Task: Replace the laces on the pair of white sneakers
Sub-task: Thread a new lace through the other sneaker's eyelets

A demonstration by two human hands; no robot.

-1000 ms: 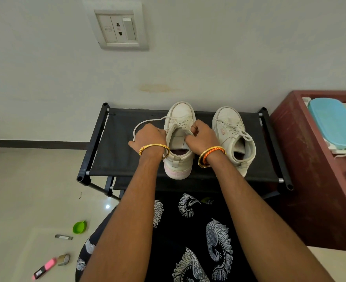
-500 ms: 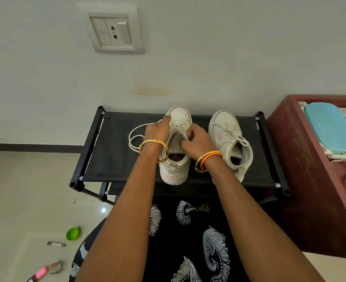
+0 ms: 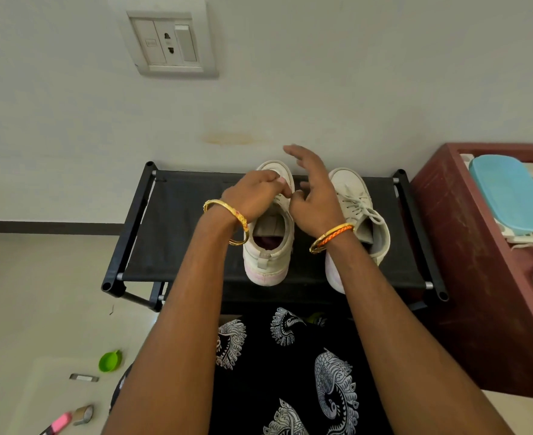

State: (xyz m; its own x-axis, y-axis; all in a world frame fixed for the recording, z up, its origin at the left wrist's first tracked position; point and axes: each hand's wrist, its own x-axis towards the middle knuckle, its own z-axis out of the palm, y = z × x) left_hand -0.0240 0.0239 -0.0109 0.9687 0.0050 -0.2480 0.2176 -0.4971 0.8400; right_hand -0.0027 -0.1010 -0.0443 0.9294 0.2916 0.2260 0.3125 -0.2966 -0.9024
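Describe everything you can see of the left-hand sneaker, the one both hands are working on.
The left sneaker is off-white with a grubby, leather-like upper and a pale pink heel edge. It stands upright on the black fabric shelf, toe to the wall, heel toward the camera, beside the laced right sneaker. Its opening gapes, showing a grey lining and dark insole. The left hand pinches at its lace area; the right hand is spread open above it. The hands hide most of its lacing.

The black rack [image 3: 177, 233] carries two white sneakers [image 3: 268, 246] on its middle and right, so its left half lies bare for a hand to pass. A wall [image 3: 321, 89] closes in behind the rack, and a maroon cabinet [image 3: 466, 246] stands just beside its right end.
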